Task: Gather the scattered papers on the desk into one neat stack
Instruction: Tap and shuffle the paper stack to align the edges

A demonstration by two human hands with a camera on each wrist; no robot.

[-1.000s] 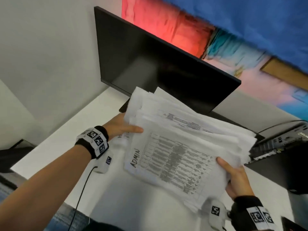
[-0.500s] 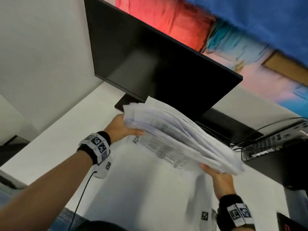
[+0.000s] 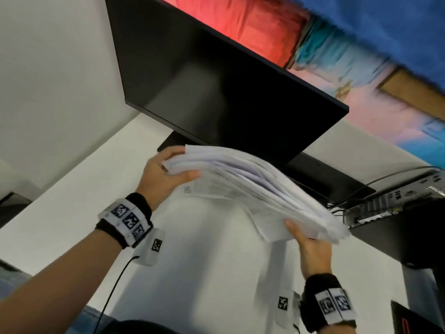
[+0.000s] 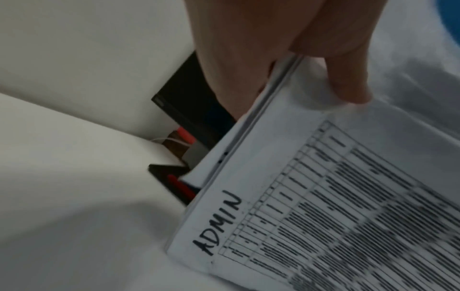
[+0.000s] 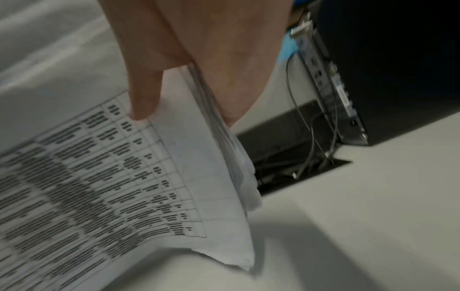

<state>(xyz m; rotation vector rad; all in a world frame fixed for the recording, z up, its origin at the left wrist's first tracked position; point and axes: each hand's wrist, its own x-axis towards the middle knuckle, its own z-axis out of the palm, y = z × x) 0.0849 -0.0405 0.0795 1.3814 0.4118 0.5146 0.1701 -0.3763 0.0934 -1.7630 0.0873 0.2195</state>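
A thick bundle of white printed papers (image 3: 252,189) is held up on edge above the white desk (image 3: 72,194), its sheets fanned and uneven. My left hand (image 3: 166,172) grips the bundle's left end, thumb on the near printed face and fingers behind. My right hand (image 3: 310,244) grips the lower right end from beneath. In the left wrist view the papers (image 4: 323,196) show a table and the handwritten word ADMIN under my left hand (image 4: 286,55). The right wrist view shows my right hand (image 5: 199,74) pinching the papers (image 5: 124,177), thumb on the table side.
A black monitor (image 3: 216,88) stands close behind the bundle on a black base (image 3: 337,184). A black computer case (image 3: 397,213) with cables sits at the right, by a cable slot (image 5: 298,173) in the desk. White walls bound the left side.
The bundle has been lifted off the desk and tipped from lying face-up to standing nearly on edge. Both hands kept their hold and rose with it towards the monitor.
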